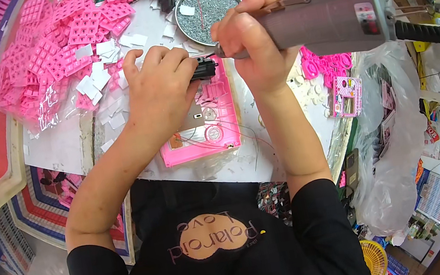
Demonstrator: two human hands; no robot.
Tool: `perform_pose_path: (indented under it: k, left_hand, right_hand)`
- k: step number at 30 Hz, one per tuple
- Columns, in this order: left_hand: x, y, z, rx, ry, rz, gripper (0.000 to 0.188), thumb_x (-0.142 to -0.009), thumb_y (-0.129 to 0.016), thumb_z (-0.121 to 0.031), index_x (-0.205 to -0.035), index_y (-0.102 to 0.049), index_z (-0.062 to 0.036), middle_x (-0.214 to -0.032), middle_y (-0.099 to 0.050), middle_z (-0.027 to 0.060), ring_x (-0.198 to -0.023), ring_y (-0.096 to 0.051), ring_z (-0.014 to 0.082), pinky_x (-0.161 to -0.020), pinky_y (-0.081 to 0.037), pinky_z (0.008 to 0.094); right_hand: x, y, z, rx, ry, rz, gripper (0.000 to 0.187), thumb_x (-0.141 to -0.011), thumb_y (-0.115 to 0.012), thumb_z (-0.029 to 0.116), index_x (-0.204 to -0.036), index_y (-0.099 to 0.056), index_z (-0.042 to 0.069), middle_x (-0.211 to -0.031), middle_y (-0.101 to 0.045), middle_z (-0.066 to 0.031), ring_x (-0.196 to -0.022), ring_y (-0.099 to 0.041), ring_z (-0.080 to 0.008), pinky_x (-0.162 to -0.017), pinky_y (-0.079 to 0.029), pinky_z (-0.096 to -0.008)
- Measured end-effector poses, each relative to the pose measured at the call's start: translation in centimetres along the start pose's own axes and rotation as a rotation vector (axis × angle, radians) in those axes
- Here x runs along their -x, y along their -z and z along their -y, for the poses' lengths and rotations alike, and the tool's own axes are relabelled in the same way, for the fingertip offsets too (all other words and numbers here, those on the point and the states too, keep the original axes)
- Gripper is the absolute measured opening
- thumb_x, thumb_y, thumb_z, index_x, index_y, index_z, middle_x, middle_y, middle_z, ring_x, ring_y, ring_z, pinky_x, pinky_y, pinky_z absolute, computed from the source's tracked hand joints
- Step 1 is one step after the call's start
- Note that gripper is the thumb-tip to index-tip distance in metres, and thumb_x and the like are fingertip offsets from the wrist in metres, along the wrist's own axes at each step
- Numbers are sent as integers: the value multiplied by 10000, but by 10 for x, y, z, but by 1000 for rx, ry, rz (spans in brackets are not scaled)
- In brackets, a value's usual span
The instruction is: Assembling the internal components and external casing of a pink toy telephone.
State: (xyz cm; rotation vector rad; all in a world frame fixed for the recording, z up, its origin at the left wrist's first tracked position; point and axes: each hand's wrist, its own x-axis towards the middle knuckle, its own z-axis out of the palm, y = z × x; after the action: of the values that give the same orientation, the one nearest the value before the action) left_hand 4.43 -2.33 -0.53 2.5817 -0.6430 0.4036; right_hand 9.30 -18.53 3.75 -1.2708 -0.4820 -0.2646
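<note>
- Grey power screwdriver: beyond and right of pink case.
- Your right hand: fingers wrapped round screwdriver nose.
- Your left hand: over case's left side, thumb and fingers closed on black part.
- Round dish: beyond case.
- Black part: case's far end.

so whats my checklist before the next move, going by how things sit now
1. Grey electric screwdriver with black cord gripped: ok, in the right hand.
2. Small black plastic part steadied: ok, the left hand is on it, over the open pink plastic casing.
3. Screwdriver's tip seated: cannot tell, too small to make out.
4. Thin loose wires tucked inside the casing: not ok, they trail past its right edge.
5. Small silver screws to hand: ok, plenty in the round dish just beyond the hands.
</note>
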Motion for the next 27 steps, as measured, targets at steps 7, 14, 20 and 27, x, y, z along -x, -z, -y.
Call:
perform_pose_path:
  k: [7, 14, 20, 27]
  left_hand:
    - [1, -1, 0, -13, 6, -40, 310, -693, -798, -189, -972, -673, -140, -1023, -611, -38, -1026, -557, 167, -995, -300, 481]
    - [-5, -3, 5, 79, -10, 47, 322, -726, -771, -171, -1022, -661, -107, -1059, -625, 27, -1041, -587, 231, -1034, -355, 530]
    - [-1, 49, 7, 251, 21, 64, 353, -749, -737, -72, -1065, -582, -52, -1092, -621, 137, -1023, -611, 334, -991, -445, 468]
    - [129, 197, 66, 442, 596, 44, 348, -798, -677, -2, -1118, -540, 5, -1184, -560, 106, -1111, -566, 210, -965, -443, 351]
  right_hand:
    - [9, -2, -20, 218, 79, 71, 77, -857, -614, -7, -890, -545, -10, -652, -581, -82, -503, -526, -131, -524, -492, -321]
    - [-13, 0, -7, 104, -211, 213, 110, -821, -654, -11, -874, -560, 7, -669, -606, -85, -512, -544, -114, -505, -472, -269]
    - [-45, 62, -6, -109, -141, 448, 587, -876, -653, 146, -1398, -446, -26, -1176, -642, -192, -1072, -633, -257, -866, -537, -382]
    - [-24, 226, 0, 1604, -213, 65, 543, -853, -665, 478, -1172, -680, 39, -1036, -700, -238, -933, -684, -400, -804, -538, -467]
